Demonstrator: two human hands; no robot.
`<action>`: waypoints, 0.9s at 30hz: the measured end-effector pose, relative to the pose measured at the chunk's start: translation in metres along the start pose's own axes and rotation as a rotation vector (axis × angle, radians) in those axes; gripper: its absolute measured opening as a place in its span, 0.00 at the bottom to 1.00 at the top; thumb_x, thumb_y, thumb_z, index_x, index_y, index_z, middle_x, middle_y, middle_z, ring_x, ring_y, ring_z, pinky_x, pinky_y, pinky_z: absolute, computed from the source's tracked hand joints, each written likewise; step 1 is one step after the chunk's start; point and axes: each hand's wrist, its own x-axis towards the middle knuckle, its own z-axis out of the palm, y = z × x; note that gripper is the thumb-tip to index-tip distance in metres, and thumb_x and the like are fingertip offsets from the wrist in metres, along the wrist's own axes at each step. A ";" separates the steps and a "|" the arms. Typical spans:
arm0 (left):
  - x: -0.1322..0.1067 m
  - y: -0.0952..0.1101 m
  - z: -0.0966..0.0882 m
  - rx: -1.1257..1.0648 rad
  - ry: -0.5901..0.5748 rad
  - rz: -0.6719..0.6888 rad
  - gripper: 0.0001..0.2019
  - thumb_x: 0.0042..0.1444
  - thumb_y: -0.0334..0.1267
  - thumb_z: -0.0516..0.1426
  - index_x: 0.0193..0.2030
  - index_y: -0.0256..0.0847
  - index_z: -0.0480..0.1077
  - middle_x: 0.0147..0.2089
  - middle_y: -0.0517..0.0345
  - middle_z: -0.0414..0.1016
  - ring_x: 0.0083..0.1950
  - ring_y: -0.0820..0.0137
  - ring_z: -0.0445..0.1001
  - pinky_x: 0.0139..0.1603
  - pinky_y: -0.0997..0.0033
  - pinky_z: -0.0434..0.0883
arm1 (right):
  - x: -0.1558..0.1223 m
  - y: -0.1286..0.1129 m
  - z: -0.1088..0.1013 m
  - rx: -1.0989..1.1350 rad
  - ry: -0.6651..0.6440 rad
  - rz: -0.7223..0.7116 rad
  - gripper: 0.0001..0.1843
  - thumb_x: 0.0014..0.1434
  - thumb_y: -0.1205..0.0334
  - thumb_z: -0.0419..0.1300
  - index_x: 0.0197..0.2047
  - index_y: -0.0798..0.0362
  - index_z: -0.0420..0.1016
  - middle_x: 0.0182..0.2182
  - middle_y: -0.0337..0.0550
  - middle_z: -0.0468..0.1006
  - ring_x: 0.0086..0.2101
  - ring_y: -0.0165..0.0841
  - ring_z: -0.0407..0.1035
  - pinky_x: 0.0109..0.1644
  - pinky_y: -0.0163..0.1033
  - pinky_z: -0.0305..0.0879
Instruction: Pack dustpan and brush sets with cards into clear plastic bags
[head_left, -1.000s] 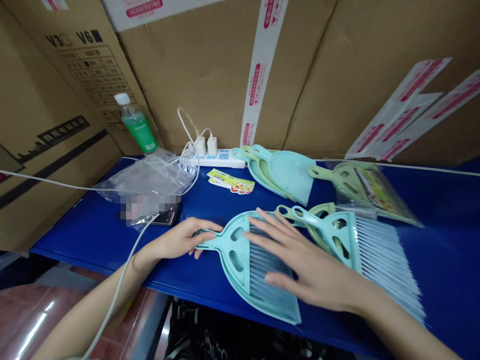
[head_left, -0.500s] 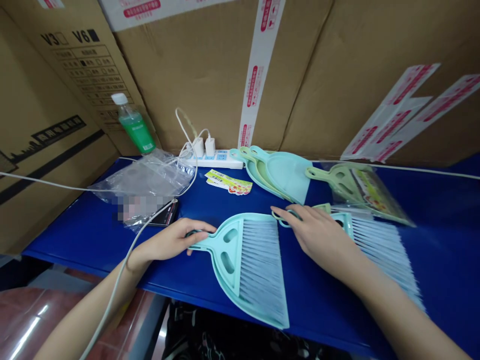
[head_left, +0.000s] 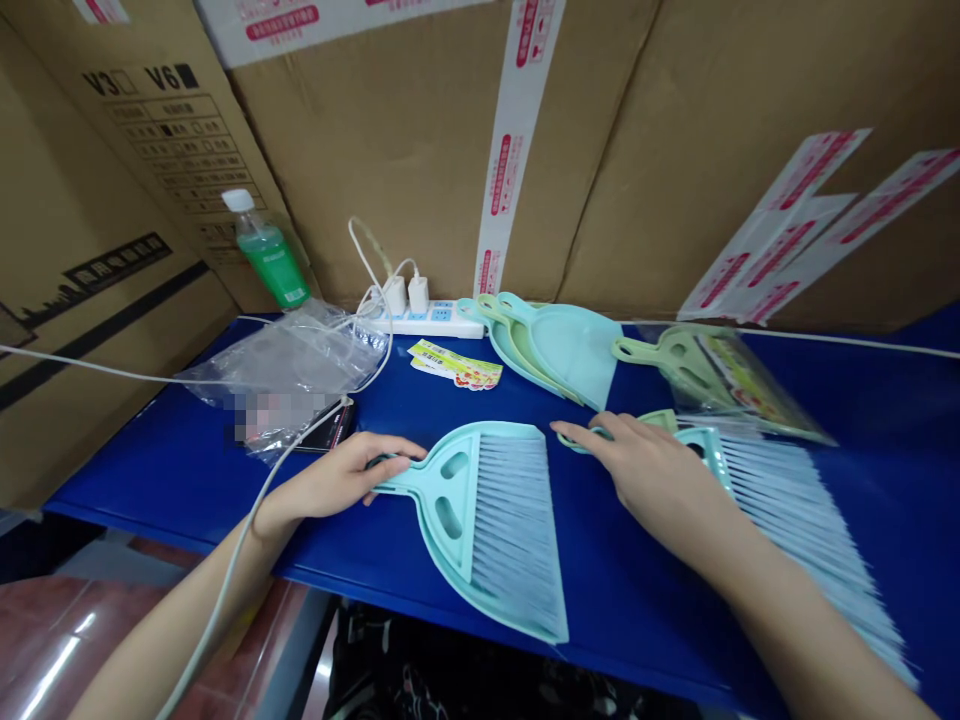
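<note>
My left hand (head_left: 352,472) is closed round the handle end of a turquoise dustpan (head_left: 429,530) with a matching brush (head_left: 514,525) nested in it. Its grey-blue bristles point right, and the pan lies near the table's front edge. My right hand (head_left: 646,468) is closed over the handles of a second turquoise brush (head_left: 802,530) and a green brush (head_left: 660,420) lying together. My palm hides most of these handles; only the loop ends show past my fingers. Behind, a fan of turquoise and green dustpans (head_left: 581,345) rests by the power strip.
A bagged green dustpan set (head_left: 739,385) lies at the right. Printed cards (head_left: 457,365), a white power strip (head_left: 431,318) with chargers, a clear plastic bag (head_left: 300,350) and a green bottle (head_left: 274,255) stand at the back. A white cable (head_left: 255,520) crosses my left arm. Cardboard boxes (head_left: 420,150) wall the table.
My right hand has shifted slightly right, and the turquoise brush under it has moved right and towards me. The left hand and its dustpan have edged slightly left.
</note>
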 end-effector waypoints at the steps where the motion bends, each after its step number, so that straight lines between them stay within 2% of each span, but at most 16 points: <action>1: 0.000 0.000 0.000 0.003 0.000 -0.005 0.20 0.61 0.48 0.51 0.51 0.37 0.74 0.42 0.52 0.78 0.22 0.79 0.64 0.20 0.79 0.65 | 0.000 0.000 -0.001 -0.004 -0.017 0.009 0.33 0.49 0.84 0.46 0.50 0.49 0.77 0.32 0.44 0.78 0.31 0.34 0.72 0.35 0.37 0.67; 5: -0.002 0.000 0.000 0.011 -0.006 -0.023 0.21 0.61 0.49 0.51 0.52 0.37 0.73 0.40 0.52 0.77 0.22 0.79 0.63 0.20 0.80 0.64 | -0.001 0.003 -0.001 -0.036 -0.067 0.051 0.32 0.49 0.84 0.48 0.51 0.49 0.77 0.29 0.43 0.76 0.28 0.33 0.69 0.30 0.35 0.63; 9: -0.004 0.000 0.001 0.016 -0.013 -0.025 0.21 0.61 0.50 0.51 0.52 0.38 0.73 0.41 0.53 0.77 0.22 0.79 0.64 0.21 0.80 0.65 | -0.001 0.005 0.001 -0.042 -0.062 0.061 0.33 0.49 0.84 0.47 0.51 0.50 0.77 0.29 0.44 0.77 0.28 0.34 0.69 0.30 0.36 0.64; 15: -0.004 -0.002 0.002 0.015 -0.029 -0.034 0.22 0.62 0.49 0.50 0.53 0.37 0.73 0.40 0.54 0.76 0.22 0.79 0.64 0.22 0.78 0.65 | 0.010 -0.008 -0.002 -0.053 0.035 -0.012 0.20 0.60 0.73 0.50 0.51 0.57 0.77 0.39 0.54 0.80 0.37 0.41 0.72 0.39 0.44 0.67; 18: -0.004 -0.003 0.002 0.002 -0.060 -0.033 0.22 0.62 0.50 0.51 0.53 0.37 0.73 0.38 0.55 0.75 0.22 0.79 0.64 0.22 0.78 0.65 | 0.028 -0.020 -0.009 -0.061 0.039 -0.076 0.21 0.59 0.76 0.49 0.50 0.56 0.77 0.44 0.53 0.80 0.44 0.42 0.71 0.44 0.45 0.66; 20: -0.004 -0.003 0.001 -0.011 -0.101 -0.009 0.21 0.63 0.49 0.50 0.50 0.36 0.74 0.34 0.58 0.73 0.21 0.79 0.65 0.24 0.79 0.65 | 0.047 -0.027 -0.015 -0.051 -0.015 -0.114 0.20 0.59 0.77 0.49 0.48 0.58 0.78 0.46 0.54 0.80 0.45 0.42 0.71 0.45 0.45 0.65; 24: -0.004 -0.002 0.000 -0.025 -0.141 0.049 0.20 0.64 0.48 0.49 0.46 0.35 0.75 0.28 0.61 0.69 0.22 0.78 0.66 0.27 0.78 0.66 | 0.093 -0.040 -0.020 0.012 -0.231 -0.059 0.21 0.57 0.81 0.49 0.46 0.61 0.78 0.44 0.55 0.81 0.43 0.40 0.72 0.43 0.43 0.64; 27: -0.005 -0.004 0.001 -0.022 -0.126 0.057 0.19 0.64 0.47 0.49 0.47 0.35 0.74 0.27 0.62 0.68 0.22 0.77 0.67 0.27 0.78 0.65 | 0.118 -0.046 -0.017 0.010 -0.250 -0.037 0.20 0.58 0.81 0.49 0.44 0.61 0.79 0.43 0.56 0.81 0.45 0.41 0.72 0.45 0.43 0.62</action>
